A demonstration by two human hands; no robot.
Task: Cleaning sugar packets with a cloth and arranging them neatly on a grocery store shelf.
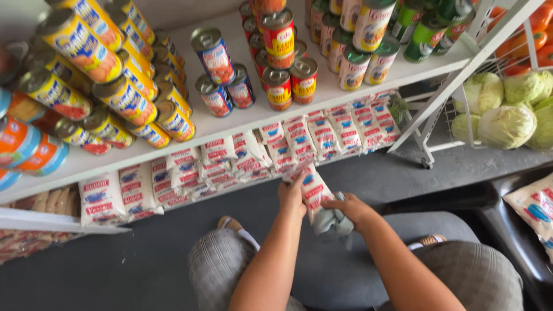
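The left hand (292,197) grips a white plastic packet (314,193) with red and blue print by its left edge, fingers closed around it. The right hand (352,208) is closed on a grey-green cloth (334,223), pressing it against the lower right part of the same packet. The packet is held upright in the air, just in front of the lower shelf (40,220), above the dark floor (144,259) and between the person's knees, which are covered by checked grey shorts (219,265).

On the lower shelf, behind the hands, a long row of matching white packets (247,152) runs from the far left to the right, leaning against one another. The upper white shelf (242,118) carries tins: yellow-labelled tins (124,101) stacked on their sides at the left, blue-labelled tins (214,57) near the middle, red-and-yellow tins (278,40) beside them, and white- and green-labelled tins (371,26) farther right. Orange-and-blue tins (23,144) lie at the far left edge.

To the right, a white wire rack (455,115) holds pale green cabbages (507,124), with orange-red vegetables (538,34) above them. At the near right edge another printed white packet (533,210) lies on a dark surface.
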